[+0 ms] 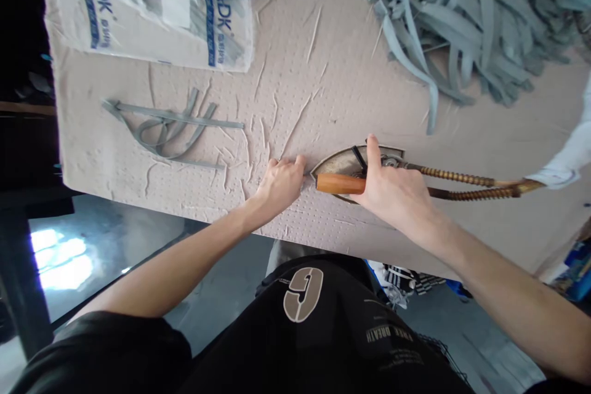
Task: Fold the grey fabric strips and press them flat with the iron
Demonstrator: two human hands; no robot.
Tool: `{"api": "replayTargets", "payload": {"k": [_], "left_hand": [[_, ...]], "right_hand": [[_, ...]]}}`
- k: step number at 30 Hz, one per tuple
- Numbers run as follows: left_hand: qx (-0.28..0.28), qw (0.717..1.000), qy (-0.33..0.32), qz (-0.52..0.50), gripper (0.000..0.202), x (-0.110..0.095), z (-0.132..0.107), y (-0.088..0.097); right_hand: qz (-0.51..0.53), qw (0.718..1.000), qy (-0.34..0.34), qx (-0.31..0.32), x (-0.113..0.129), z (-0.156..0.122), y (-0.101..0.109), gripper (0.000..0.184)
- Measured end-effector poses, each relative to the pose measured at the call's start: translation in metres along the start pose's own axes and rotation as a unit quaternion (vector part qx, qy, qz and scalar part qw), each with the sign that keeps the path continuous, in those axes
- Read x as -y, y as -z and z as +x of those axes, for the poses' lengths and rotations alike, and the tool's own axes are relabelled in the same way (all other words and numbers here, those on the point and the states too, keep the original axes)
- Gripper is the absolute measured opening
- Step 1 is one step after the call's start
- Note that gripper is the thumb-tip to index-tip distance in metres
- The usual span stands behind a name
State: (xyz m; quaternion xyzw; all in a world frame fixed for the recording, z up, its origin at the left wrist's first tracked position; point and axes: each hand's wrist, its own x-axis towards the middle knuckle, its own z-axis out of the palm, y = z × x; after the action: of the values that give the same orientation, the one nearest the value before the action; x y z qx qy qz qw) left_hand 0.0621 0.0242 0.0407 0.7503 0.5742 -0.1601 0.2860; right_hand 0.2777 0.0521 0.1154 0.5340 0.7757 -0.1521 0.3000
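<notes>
My right hand (390,188) is wrapped round the orange wooden handle (339,183) of a metal iron (344,163) that rests flat on the padded pinkish table (323,74). My thumb reaches up over the iron's top. My left hand (281,181) lies just left of the iron's tip, its fingers curled and pressed down on the table cover; whatever is under them is hidden. A pair of coiled hoses (462,184) runs from the iron off to the right.
A few grey strips (170,126) lie on the left of the table. A big heap of grey strips (466,18) fills the far right. A clear ADK plastic bag (152,6) sits at the far left. A white sleeve (570,157) enters at the right edge.
</notes>
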Motion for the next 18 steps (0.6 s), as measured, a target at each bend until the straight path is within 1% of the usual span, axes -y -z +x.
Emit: {"api": "replayTargets", "payload": {"k": [3,6,10,13,15,18], "left_hand": [[-0.014,0.999,-0.006,-0.038,0.022,0.002,-0.002,-0.004],[-0.028,0.998,0.009,-0.057,0.024,0.004,-0.003,-0.007],[-0.028,0.999,0.02,-0.042,0.023,0.003,-0.002,-0.008],[-0.028,0.999,0.014,-0.041,0.021,0.001,-0.004,-0.006],[-0.041,0.999,0.007,-0.021,0.021,-0.001,-0.007,-0.006],[-0.076,0.997,-0.007,0.033,0.021,-0.008,-0.012,-0.009]], "right_hand": [[-0.002,1.0,0.0,0.001,0.0,-0.001,-0.001,0.111],[-0.004,1.0,0.005,0.0,-0.001,-0.002,-0.001,0.112],[-0.011,1.0,0.006,0.007,-0.006,-0.003,-0.001,0.107],[-0.017,1.0,0.0,0.012,-0.014,-0.004,-0.004,0.111],[-0.022,1.0,-0.009,0.012,-0.019,-0.005,-0.006,0.114],[-0.021,0.999,-0.023,0.014,-0.026,-0.007,-0.007,0.113]]}}
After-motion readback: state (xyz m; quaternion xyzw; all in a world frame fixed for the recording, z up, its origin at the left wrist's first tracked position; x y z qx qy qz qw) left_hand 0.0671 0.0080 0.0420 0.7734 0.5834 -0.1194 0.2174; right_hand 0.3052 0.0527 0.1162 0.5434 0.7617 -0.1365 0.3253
